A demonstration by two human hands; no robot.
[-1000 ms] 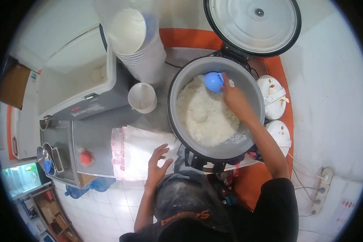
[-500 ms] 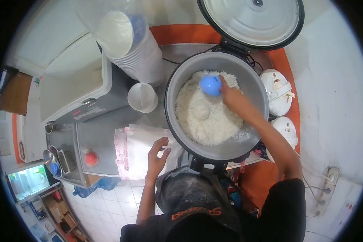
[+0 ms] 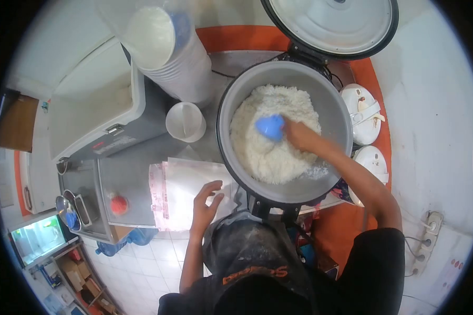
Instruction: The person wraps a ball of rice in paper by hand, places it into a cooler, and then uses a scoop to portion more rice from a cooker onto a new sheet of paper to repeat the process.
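My right hand [image 3: 299, 136] is closed on a rounded blue plastic scoop [image 3: 269, 127], slightly blurred. It is inside a large rice cooker [image 3: 337, 126], above the heap of white cooked rice [image 3: 286, 102]. The scoop covers the part of the rice beneath it. My left hand [image 3: 207, 202] is open, its fingers curved and apart, with nothing in it. It hovers at the right side of a stack of white wrapping paper [image 3: 183, 194] with pink print along one edge. The cooker's lid [image 3: 333, 23] stands raised at the back.
Left of the cooker are a clear plastic measuring cup [image 3: 185, 122], a tall stack of white tubs [image 3: 181, 73] and an open grey cooler box [image 3: 142, 121]. White lidded containers [image 3: 360, 114] stand on the right. A red-and-white object [image 3: 119, 205] lies on the counter at left.
My right hand has brought the blue scoop nearer and slightly left, over the spot where a rounded mound of rice showed. My left hand has barely moved.
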